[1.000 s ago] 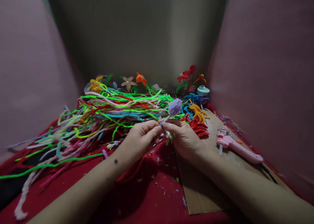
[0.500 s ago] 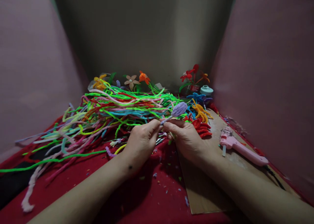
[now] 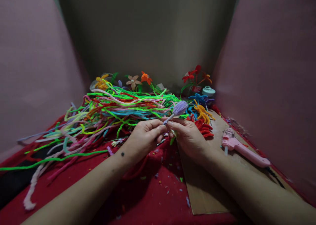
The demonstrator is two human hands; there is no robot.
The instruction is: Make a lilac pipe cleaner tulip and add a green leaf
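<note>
Between my two hands is a purple pipe-cleaner flower bud (image 3: 180, 108) on a pale stem, tilted up to the right. My left hand (image 3: 149, 133) pinches the lower end of the stem, thumb over the fingers. Opposite it, my right hand (image 3: 189, 134) grips the same stem with thumb and forefinger just under the bud. A small purple wrap shows on the stem between the thumbs. Something pale green hangs beneath my right fingers, partly hidden. Just beyond the hands lies a heap of coloured pipe cleaners (image 3: 128, 103).
A pink glue gun (image 3: 243, 149) rests on a cardboard sheet (image 3: 206, 195) at right. Finished flowers (image 3: 133, 82) stand along the back, near a pale blue jar (image 3: 208, 91). Orange (image 3: 202, 112) and red pipe-cleaner pieces (image 3: 204, 129) lie right of the heap. Scraps dot the red cloth (image 3: 158, 198).
My left hand has turned at the wrist, its thumb now lying along the stem's lower end. The bud and my right hand stay nearly in place.
</note>
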